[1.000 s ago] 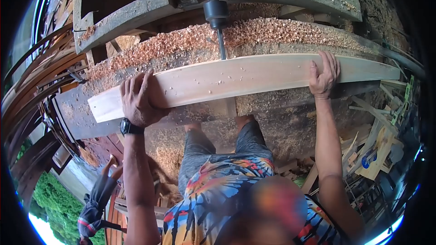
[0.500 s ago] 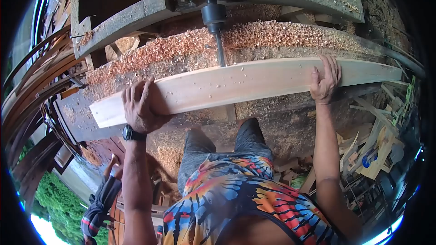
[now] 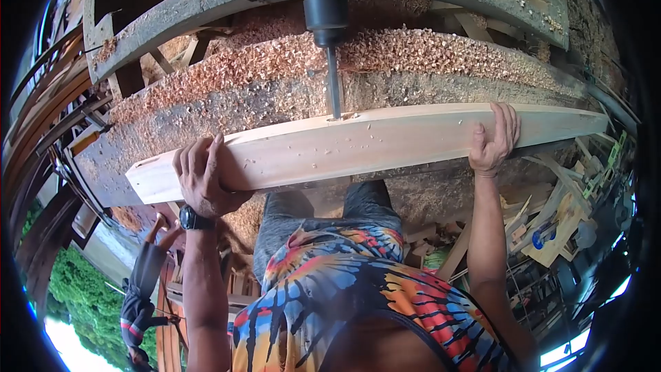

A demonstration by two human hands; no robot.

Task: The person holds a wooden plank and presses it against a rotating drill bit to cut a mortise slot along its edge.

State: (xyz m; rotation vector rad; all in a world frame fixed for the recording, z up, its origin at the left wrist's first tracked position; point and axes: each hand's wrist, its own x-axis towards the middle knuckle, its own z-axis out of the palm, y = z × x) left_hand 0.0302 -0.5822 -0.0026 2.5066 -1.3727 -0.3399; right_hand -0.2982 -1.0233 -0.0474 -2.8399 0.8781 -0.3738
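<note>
A long pale wooden board (image 3: 344, 146) lies across the work table. Near its left end my left hand (image 3: 206, 179), with a dark watch on the wrist, grips it, fingers over the far edge. My right hand (image 3: 494, 141) holds the board toward its right end, fingers over the far edge and thumb on the near face. A drill bit (image 3: 333, 86) in a black chuck (image 3: 326, 15) meets the far edge of the board near its middle, where a slot with chips shows. Another slot shows near the left end.
Reddish wood shavings (image 3: 261, 63) are heaped along the table behind the board. Beyond them stands a curved wooden rail (image 3: 179, 17). Wood scraps (image 3: 564, 213) lie at the right. Another person (image 3: 141, 296) is at the lower left, beside bent strips.
The board and both hands have shifted lower in the view and toward me. The bit now meets the board's far edge at a visible slot. The view has moved slightly, and both hands keep their grip.
</note>
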